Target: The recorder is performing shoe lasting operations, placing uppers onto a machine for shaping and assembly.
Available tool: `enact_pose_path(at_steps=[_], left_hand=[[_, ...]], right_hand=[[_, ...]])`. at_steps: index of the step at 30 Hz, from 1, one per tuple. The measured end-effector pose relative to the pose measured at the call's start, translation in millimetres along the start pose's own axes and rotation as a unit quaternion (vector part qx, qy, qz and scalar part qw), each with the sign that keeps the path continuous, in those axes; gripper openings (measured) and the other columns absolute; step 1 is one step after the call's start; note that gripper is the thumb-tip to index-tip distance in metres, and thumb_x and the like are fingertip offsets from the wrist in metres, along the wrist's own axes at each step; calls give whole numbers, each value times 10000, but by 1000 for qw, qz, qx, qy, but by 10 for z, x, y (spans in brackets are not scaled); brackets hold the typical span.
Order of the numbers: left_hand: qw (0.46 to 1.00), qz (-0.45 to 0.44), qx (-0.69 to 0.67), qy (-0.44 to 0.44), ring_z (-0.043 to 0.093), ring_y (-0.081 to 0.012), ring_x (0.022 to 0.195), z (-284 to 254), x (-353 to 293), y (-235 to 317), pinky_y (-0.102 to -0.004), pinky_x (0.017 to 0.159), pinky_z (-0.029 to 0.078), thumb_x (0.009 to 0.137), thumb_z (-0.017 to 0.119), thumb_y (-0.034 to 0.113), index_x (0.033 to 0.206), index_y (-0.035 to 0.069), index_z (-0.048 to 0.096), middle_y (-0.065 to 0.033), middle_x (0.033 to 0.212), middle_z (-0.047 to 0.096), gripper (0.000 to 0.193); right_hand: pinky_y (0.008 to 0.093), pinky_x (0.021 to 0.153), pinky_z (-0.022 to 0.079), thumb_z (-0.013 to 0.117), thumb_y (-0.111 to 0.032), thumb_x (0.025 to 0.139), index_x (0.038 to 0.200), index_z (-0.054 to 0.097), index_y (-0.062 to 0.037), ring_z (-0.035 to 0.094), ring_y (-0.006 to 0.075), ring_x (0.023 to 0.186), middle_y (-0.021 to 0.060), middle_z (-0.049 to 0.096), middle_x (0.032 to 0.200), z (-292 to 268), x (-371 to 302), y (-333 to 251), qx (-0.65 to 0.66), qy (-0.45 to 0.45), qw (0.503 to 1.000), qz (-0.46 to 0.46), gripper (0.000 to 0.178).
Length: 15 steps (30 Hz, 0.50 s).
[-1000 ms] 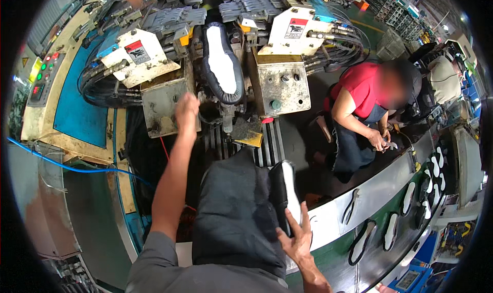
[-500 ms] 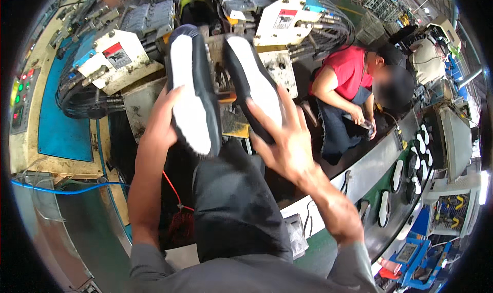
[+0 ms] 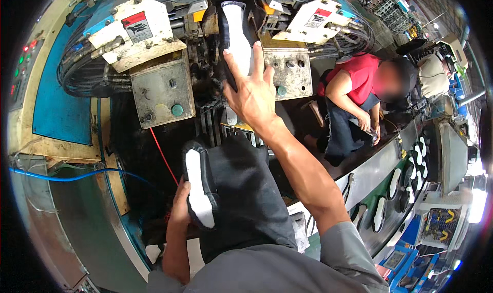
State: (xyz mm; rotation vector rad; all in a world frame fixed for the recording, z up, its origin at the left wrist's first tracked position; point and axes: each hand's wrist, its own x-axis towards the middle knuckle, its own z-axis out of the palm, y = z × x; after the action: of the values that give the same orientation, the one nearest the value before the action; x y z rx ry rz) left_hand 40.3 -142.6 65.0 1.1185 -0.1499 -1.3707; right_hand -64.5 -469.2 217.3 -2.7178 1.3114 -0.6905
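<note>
My right hand (image 3: 252, 99) reaches forward and grips the heel end of a black shoe upper (image 3: 235, 28) with a white bottom. The fingers lie along both sides, and the toe points away into the middle of the machine (image 3: 163, 90). Low beside my left thigh, my left hand (image 3: 181, 203) holds a second black shoe upper (image 3: 195, 177), its white bottom turned up. My left thumb presses on its edge, while the other fingers are hidden beneath it.
Two cream guards (image 3: 134, 33) with hoses flank the machine's middle. A control panel (image 3: 21, 69) stands at far left, near a blue air hose (image 3: 67, 178). At right, a person in a red top (image 3: 354, 74) handles something dark beside a conveyor (image 3: 367, 190) carrying several shoe uppers.
The two shoe uppers have moved apart: my left hand has lowered one to my thigh, and my right hand has carried the other forward into the machine. My view has shifted slightly.
</note>
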Motion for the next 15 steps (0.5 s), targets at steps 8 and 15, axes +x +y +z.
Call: enact_pose_path(at_steps=[8, 15], left_hand=[[982, 34, 186, 1, 468, -271, 1490, -53, -10, -223, -403, 1236, 366, 1100, 597, 396, 1712, 49, 340, -135, 1650, 477, 749], [983, -3, 178, 45, 487, -285, 1475, 204, -57, -134, -408, 1229, 374, 1097, 564, 340, 1711, 48, 342, -147, 1647, 480, 715]], right_hand=[[491, 1305, 311, 811, -158, 889, 1691, 260, 25, 349, 473, 1581, 337, 310, 1707, 885, -1052, 659, 321, 23, 937, 132, 990], [438, 971, 582, 781, -216, 897, 1168, 753, -2, 780, 300, 1058, 145, 822, 1080, 1724, -414, 949, 368, -81, 903, 209, 346]])
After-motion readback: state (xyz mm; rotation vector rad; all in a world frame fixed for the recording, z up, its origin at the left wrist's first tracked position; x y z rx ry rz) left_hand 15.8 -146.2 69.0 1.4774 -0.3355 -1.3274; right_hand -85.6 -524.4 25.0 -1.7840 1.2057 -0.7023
